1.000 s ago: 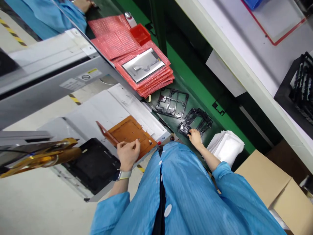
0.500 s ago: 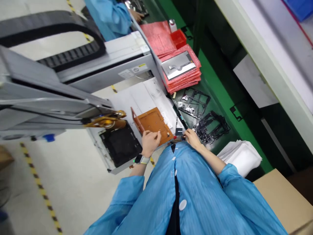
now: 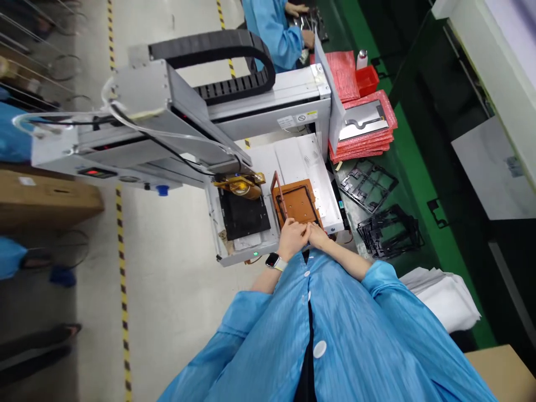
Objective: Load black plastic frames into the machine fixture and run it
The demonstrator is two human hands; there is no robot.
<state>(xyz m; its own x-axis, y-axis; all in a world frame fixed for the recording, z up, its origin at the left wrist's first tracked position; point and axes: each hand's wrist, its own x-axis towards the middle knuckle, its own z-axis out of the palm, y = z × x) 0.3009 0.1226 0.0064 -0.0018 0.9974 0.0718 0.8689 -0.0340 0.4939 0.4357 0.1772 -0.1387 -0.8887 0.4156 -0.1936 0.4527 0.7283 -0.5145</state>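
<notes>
My left hand (image 3: 293,237), with a watch on its wrist, is at the near edge of an orange-brown fixture (image 3: 300,210). Beside it, almost touching, is my right hand (image 3: 319,237). A thin black frame (image 3: 309,192) lies on the fixture, and the fingers of both hands are bent together over its near side. My hands hide that part of the frame and the fingertips. A hinged reddish-brown bar (image 3: 278,192) stands raised at the fixture's left side. Left of it, a black pad (image 3: 243,215) lies under a brass-coloured machine head (image 3: 240,186).
The gantry machine (image 3: 268,111) spans the white bed. On the green bench to the right are black frames (image 3: 391,231), a metal panel (image 3: 363,120) on red bubble bags (image 3: 364,146), a red bin (image 3: 367,80) and white sheets (image 3: 446,296). A co-worker's blue sleeve (image 3: 272,33) is beyond.
My right hand has moved left from the bench side to join my left hand. A black frame now lies on the previously bare fixture. The view has shifted, showing more of the machine.
</notes>
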